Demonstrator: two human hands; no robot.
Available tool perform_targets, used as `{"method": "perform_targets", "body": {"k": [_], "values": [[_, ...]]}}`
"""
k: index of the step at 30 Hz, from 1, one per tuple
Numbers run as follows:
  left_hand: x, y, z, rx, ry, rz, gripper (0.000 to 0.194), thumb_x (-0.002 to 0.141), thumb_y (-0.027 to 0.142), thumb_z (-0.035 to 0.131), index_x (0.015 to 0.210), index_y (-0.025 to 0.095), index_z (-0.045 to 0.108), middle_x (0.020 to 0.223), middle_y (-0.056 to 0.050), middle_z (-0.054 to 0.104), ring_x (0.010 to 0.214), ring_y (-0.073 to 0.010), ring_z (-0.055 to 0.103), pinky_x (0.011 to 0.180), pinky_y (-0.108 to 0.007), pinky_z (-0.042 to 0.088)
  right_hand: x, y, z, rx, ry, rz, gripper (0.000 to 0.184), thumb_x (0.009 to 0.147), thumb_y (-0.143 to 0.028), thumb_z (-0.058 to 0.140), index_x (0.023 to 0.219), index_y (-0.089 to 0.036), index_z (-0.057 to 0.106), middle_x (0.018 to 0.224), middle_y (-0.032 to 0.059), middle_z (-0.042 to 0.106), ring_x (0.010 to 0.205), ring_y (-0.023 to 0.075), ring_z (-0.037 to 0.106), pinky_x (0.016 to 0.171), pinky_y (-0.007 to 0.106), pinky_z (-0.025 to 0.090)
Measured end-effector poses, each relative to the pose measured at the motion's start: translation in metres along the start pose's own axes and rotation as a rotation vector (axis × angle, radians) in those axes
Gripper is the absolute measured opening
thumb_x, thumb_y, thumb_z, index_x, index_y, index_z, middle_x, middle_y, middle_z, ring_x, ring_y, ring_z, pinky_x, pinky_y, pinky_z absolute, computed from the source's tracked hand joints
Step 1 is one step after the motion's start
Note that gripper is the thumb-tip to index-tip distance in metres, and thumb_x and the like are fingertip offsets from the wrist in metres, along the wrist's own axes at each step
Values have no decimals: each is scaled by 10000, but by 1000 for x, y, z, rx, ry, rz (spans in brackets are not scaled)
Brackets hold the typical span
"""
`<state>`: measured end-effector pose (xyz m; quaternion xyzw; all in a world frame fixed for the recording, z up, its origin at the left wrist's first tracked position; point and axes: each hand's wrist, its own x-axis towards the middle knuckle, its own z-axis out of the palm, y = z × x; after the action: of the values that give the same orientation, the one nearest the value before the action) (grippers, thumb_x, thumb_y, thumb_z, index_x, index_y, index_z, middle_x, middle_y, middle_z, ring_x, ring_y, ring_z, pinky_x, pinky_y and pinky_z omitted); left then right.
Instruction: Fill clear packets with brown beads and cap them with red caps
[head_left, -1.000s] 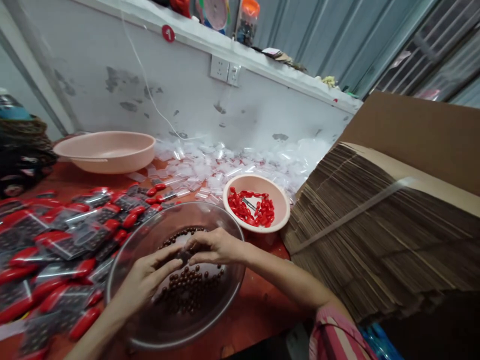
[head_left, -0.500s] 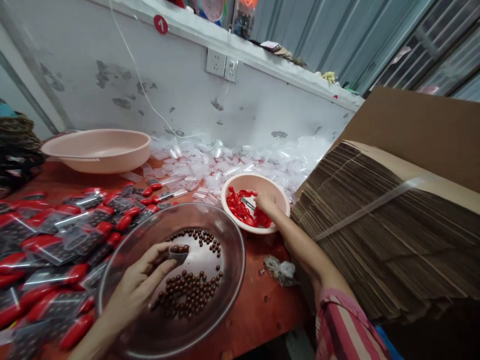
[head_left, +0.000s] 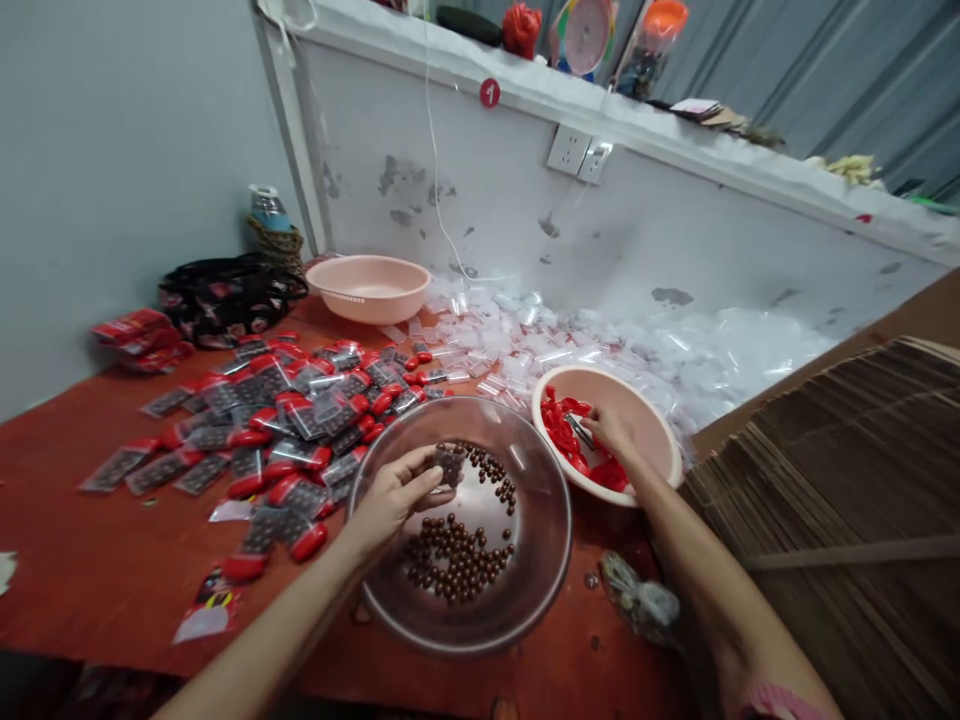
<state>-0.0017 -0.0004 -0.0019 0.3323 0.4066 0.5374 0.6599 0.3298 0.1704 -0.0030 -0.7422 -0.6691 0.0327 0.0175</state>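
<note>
My left hand [head_left: 397,495] is closed on a small clear plastic case [head_left: 450,468] with dark brown balls inside, held above a large see-through basin [head_left: 551,560]. Loose brown balls [head_left: 457,560] lie in that basin in two groups. Over to the right, my right hand [head_left: 613,430] reaches into a small pale pink bowl [head_left: 664,430] of red plastic caps [head_left: 562,420]. Its fingers are pinched together beside a dark flat piece with a light label [head_left: 580,432]; what they grip, if anything, is too small to make out.
Filled cases with red caps [head_left: 300,400] are heaped at left. Clear empty cases [head_left: 517,330] pile along the wall. A larger pink basin [head_left: 375,285], a black flowered bag [head_left: 229,300] and a knotted plastic bag [head_left: 641,600] stand around. Stacked cardboard [head_left: 847,500] borders the right.
The view has swung left, showing more of the table's left side. My left hand still holds the case, now turned with its flat face visible. My right hand stays in the pink bowl.
</note>
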Motion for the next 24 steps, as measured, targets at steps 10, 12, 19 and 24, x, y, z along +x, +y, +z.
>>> {"method": "perform_targets", "body": {"k": [10,12,19,24], "values": [[2,2,2,295,-63,97,349,717,306,632,1046,188,645,1071,-63,646,945,-224,595,804,-331,492,-100,-100,-81,581,-419,-1083,520,775,-281,578,1260,-223,397,907,28,618,786,137,572,717,258,432],[0,3,3,353,-103,132,341,736,298,606,1057,188,643,1047,-51,657,932,-216,598,800,-314,487,-116,-121,-86,437,-434,-1203,541,777,-255,580,1278,-226,378,899,25,626,787,139,577,710,247,424],[-5,5,3,494,-83,228,337,759,278,553,1068,175,639,1050,-51,663,960,-226,599,839,-326,468,-127,-135,-72,214,-333,-1190,435,790,-221,551,1201,-218,407,915,28,635,763,140,592,654,221,402],[-5,4,2,634,-23,350,298,768,260,534,1033,200,656,1080,-44,654,1031,-220,572,934,-339,404,-127,-130,-75,91,-318,-1155,222,781,-230,553,997,-193,522,847,30,632,694,138,575,617,223,381]]}}
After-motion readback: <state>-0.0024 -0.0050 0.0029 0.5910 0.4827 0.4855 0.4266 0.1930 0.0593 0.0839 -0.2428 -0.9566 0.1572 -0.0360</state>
